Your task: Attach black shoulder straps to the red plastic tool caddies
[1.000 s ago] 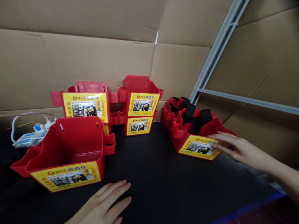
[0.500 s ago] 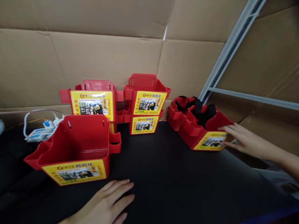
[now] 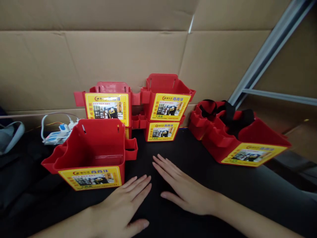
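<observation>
My left hand (image 3: 121, 205) is palm down over the black table (image 3: 158, 218), fingers stretched out, just in front of a red plastic tool box (image 3: 99, 142) with a yellow label. Facing it across a small gap, my right hand (image 3: 185, 191) is also flat with the thumb apart. Neither hand holds anything. Behind them stand two stacks of red tool boxes, a left stack (image 3: 107, 105) and a right stack (image 3: 165, 102). On the right sits a tool box with black straps (image 3: 247, 142), another strapped tool box (image 3: 198, 122) behind it.
A white power strip (image 3: 55, 137) with plugs and cables lies at the back left. Dark fabric (image 3: 22, 178) covers the left side. Cardboard sheets (image 3: 123, 53) form the back wall, and a grey metal frame (image 3: 262, 59) slants up at the right.
My right hand has left the strapped tool box at the right and come to the middle, beside my left hand. The view has shifted, so the boxes appear further right.
</observation>
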Action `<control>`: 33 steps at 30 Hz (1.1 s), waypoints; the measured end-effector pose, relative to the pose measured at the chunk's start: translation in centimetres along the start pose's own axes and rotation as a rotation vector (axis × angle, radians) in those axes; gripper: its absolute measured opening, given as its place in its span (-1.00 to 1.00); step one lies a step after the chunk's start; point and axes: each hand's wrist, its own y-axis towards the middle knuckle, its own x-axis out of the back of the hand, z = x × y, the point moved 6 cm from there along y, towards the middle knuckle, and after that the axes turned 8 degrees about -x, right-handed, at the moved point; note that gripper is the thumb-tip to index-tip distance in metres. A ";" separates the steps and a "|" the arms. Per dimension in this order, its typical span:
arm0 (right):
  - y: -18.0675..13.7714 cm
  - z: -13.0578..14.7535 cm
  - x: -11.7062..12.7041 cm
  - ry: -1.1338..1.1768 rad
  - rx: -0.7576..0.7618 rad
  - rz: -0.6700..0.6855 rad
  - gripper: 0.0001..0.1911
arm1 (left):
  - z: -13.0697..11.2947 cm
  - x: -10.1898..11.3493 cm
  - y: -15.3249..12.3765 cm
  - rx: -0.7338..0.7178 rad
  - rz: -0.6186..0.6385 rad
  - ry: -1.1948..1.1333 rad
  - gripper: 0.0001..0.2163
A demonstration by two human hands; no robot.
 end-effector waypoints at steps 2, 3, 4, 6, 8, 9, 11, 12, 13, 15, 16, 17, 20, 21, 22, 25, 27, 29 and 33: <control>1.4 -0.4 -0.8 0.034 0.003 0.063 -0.34 | 0.3 0.1 0.3 0.010 -0.009 -0.018 -0.34; 1.7 -0.7 -1.1 0.045 0.001 0.086 -0.35 | 0.4 0.1 0.5 0.013 -0.007 -0.029 -0.34; 2.0 -1.0 -1.3 0.057 -0.004 0.098 -0.36 | 0.4 0.1 0.6 0.015 -0.002 -0.040 -0.34; 2.0 -1.6 -1.6 0.085 -0.020 0.100 -0.40 | 0.6 0.2 0.8 0.029 0.007 -0.059 -0.34; 1.9 -1.8 -1.6 0.117 -0.039 0.083 -0.43 | 0.7 0.2 1.0 0.043 0.007 -0.068 -0.36; 1.9 -1.9 -1.6 0.130 -0.048 0.074 -0.44 | 0.7 0.2 1.0 0.046 0.000 -0.070 -0.36; 1.8 -1.9 -1.6 0.146 -0.053 0.066 -0.45 | 0.8 0.1 1.0 0.043 -0.022 -0.069 -0.38; 1.8 -1.9 -1.6 0.150 -0.050 0.062 -0.45 | 0.7 0.0 0.9 0.039 -0.037 -0.067 -0.39; 1.8 -1.8 -1.5 0.152 -0.043 0.058 -0.46 | 0.7 0.0 0.8 0.037 -0.054 -0.062 -0.40; 1.8 -1.8 -1.4 0.152 -0.024 0.051 -0.48 | 0.7 0.1 0.6 0.034 -0.084 -0.050 -0.41; 1.7 -1.8 -1.4 0.149 -0.019 0.049 -0.49 | 0.6 0.1 0.6 0.030 -0.091 -0.044 -0.42; 1.7 -1.8 -1.4 0.147 -0.017 0.046 -0.49 | 0.6 0.1 0.5 0.025 -0.090 -0.039 -0.42; 1.7 -1.8 -1.3 0.146 -0.012 0.030 -0.51 | 0.4 0.2 0.6 0.015 -0.067 -0.016 -0.41; 1.7 -1.8 -1.2 0.148 -0.009 0.023 -0.51 | 0.4 0.2 0.6 0.015 -0.064 -0.010 -0.42; 1.7 -1.8 -1.3 0.149 -0.006 0.021 -0.51 | 0.4 0.2 0.6 0.016 -0.064 -0.006 -0.42; 1.7 -1.8 -1.5 0.137 0.000 0.035 -0.50 | 0.4 0.2 0.6 0.021 -0.060 -0.002 -0.43; 1.7 -1.8 -1.6 0.130 0.001 0.040 -0.50 | 0.4 0.2 0.5 0.024 -0.057 -0.002 -0.44; 1.7 -1.9 -1.6 0.127 -0.001 0.037 -0.50 | 0.5 0.2 0.5 0.026 -0.069 -0.004 -0.43; 1.8 -1.9 -1.5 0.112 -0.004 0.038 -0.50 | 0.6 0.3 0.8 0.007 -0.118 -0.009 -0.45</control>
